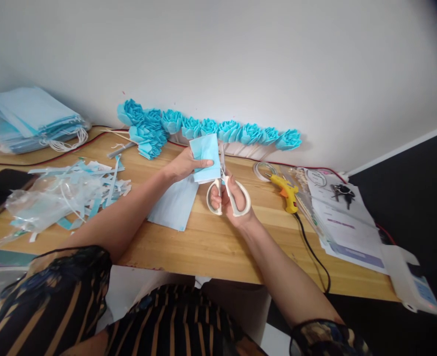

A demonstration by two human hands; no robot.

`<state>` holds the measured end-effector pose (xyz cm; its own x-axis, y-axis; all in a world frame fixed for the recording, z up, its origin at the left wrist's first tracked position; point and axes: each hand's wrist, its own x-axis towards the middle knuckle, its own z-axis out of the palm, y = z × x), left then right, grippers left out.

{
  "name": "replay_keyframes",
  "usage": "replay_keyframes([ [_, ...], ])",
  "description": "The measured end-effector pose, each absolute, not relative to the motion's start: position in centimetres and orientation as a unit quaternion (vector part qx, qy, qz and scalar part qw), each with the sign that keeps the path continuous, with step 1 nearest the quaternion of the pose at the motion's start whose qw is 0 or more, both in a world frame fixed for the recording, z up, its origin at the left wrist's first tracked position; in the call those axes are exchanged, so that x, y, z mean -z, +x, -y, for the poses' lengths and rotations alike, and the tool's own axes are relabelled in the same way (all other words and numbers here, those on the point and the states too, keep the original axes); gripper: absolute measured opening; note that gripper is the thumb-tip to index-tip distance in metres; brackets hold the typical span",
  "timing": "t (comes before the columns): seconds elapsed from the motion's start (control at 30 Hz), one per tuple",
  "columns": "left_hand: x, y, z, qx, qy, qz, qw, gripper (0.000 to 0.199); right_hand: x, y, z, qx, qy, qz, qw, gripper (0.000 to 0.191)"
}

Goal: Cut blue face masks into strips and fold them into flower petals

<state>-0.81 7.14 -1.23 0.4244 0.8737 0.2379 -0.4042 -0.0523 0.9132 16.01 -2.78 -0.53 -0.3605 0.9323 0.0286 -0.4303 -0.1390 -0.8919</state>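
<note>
A folded piece of light blue mask fabric [206, 151] is pinched between the thumb and fingers of my left hand [186, 165], raised over the table. My right hand [237, 198] has its thumb and fingers through the white handles of a pair of scissors [242, 205]. The blades are parted and stand along the right edge of the folded fabric; whether they touch it I cannot tell. Beneath my left hand a flat blue fabric sheet [174, 205] lies on the wooden table [211, 247], partly covered by the hand and the folded piece.
Blue fabric flowers [229, 131] line the wall. At left are stacked masks [36, 116], a clear plastic bag [42, 198] among cut strips [109, 190], and a dark phone [3, 190]. A yellow glue gun [285, 192] with its cord, papers [340, 217] and keys [343, 194] lie right.
</note>
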Motion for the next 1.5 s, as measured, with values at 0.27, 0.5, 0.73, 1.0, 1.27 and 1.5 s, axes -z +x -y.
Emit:
replay_keyframes([
  [0.27,1.10,-1.08,-7.08,-0.493,0.517,-0.237,0.659,0.055,0.90,16.12,2.56,-0.696,-0.297,0.437,0.486,0.060],
  [0.5,1.12,-1.22,-7.11,-0.484,0.524,-0.247,0.655,0.056,0.92,16.12,2.62,-0.689,-0.297,0.444,0.489,0.070],
  [0.73,1.23,-1.27,-7.14,-0.487,0.512,-0.248,0.663,0.059,1.03,15.96,2.78,-0.682,-0.294,0.442,0.502,0.075],
  [1.0,1.64,-1.22,-7.26,-0.487,0.500,-0.270,0.663,0.054,0.50,15.95,2.72,-0.677,-0.314,0.441,0.500,0.093],
  [1.27,1.13,-0.97,-6.96,-0.544,0.438,-0.277,0.659,0.055,0.80,16.29,2.53,-0.701,-0.283,0.472,0.454,0.071],
  [1.5,0.76,-1.11,-6.75,-0.532,0.424,-0.282,0.677,0.057,0.75,16.43,2.45,-0.701,-0.277,0.497,0.430,0.068],
])
